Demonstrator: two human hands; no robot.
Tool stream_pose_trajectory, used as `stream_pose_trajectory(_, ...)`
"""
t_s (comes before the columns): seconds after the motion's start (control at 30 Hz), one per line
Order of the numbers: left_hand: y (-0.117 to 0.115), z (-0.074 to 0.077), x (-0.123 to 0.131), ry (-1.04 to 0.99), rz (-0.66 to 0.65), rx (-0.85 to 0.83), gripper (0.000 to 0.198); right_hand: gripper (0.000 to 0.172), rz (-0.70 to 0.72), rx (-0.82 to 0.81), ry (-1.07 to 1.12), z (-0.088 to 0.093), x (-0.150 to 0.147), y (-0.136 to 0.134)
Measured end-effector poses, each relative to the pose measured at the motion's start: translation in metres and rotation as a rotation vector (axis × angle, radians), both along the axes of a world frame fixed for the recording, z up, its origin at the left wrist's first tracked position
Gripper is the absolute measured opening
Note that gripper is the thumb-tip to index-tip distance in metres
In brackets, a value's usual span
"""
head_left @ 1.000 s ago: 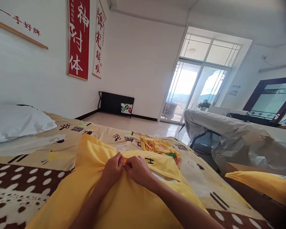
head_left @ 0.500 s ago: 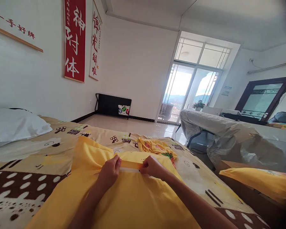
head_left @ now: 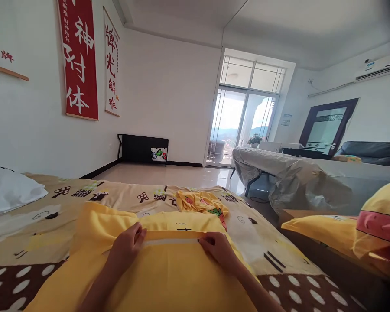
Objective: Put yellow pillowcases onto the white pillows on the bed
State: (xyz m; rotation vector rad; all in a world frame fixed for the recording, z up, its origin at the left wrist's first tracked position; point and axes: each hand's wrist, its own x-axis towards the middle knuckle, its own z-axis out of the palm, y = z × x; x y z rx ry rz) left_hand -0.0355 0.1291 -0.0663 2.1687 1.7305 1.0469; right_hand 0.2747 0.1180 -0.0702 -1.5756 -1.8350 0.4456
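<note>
A: Where are the hands now?

B: The left hand (head_left: pixel 127 248) pinches the folded edge of the yellow cover (head_left: pixel 169 277) at its left end, thumb over fingers. The right hand (head_left: pixel 218 248) pinches the same edge further right. Between them the hem (head_left: pixel 172 237) runs straight and taut, with a pale strip along it, maybe a zip, though I cannot tell for sure.

A: And what has changed?

B: 1 second ago the 2 hands sat knuckle to knuckle at the middle of that edge, the cloth bunched under them. Half a second ago they had started to part. Now they are well apart, so the edge has been drawn out flat along its length. I judge the work at the hem is moving outward from the middle toward the ends.

A: Where does the cover lie?

B: On the bed (head_left: pixel 35 242), over a patterned sheet, its near part running down toward the person's lap. A crumpled yellow cloth (head_left: pixel 203 203) with carrot prints lies just beyond it.

A: Anything else different?

B: The head has turned right: the white pillow (head_left: pixel 9 190) has slid to the left border, the red banner (head_left: pixel 78 60) too, and a yellow cushion (head_left: pixel 380 221) now shows at the right.
</note>
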Motion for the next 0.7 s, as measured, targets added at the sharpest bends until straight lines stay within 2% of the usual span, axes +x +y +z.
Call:
stream_pose_trajectory(0.1, -0.014, 0.003, 0.010, 0.168, 0.045, 0.154, 0.035, 0.025, -0.022, 0.135, 0.058, -0.024, -0.003, -0.006)
stream_pose_trajectory(0.17, -0.030, 0.010, 0.032, 0.329, 0.001, 0.171, 0.039, 0.027, -0.027, 0.218, 0.051, -0.036, -0.007, -0.009)
stream_pose_trajectory(0.27, -0.051, 0.031, 0.086, 0.605, -0.119, 0.007, 0.062, 0.031, -0.046, 0.331, -0.044, -0.043, -0.012, -0.015)
stream_pose_trajectory(0.33, -0.055, 0.049, 0.126, 0.753, -0.165, -0.119, 0.078, 0.032, -0.064, 0.400, -0.113, -0.043, -0.013, -0.020)
stream_pose_trajectory(0.4, -0.049, 0.066, 0.156, 0.824, -0.224, -0.192, 0.074, 0.032, -0.076, 0.460, -0.148, -0.041, -0.013, -0.025)
stream_pose_trajectory(0.47, -0.037, 0.076, 0.175, 0.822, -0.283, -0.215, 0.057, 0.031, -0.082, 0.505, -0.165, -0.039, -0.013, -0.029)
stream_pose_trajectory(0.57, -0.022, 0.076, 0.182, 0.768, -0.297, -0.204, 0.031, 0.029, -0.084, 0.515, -0.176, -0.038, -0.012, -0.032)
stream_pose_trajectory(0.7, -0.018, 0.054, 0.184, 0.670, -0.182, -0.150, 0.024, 0.029, -0.061, 0.446, -0.152, -0.034, -0.009, -0.033)
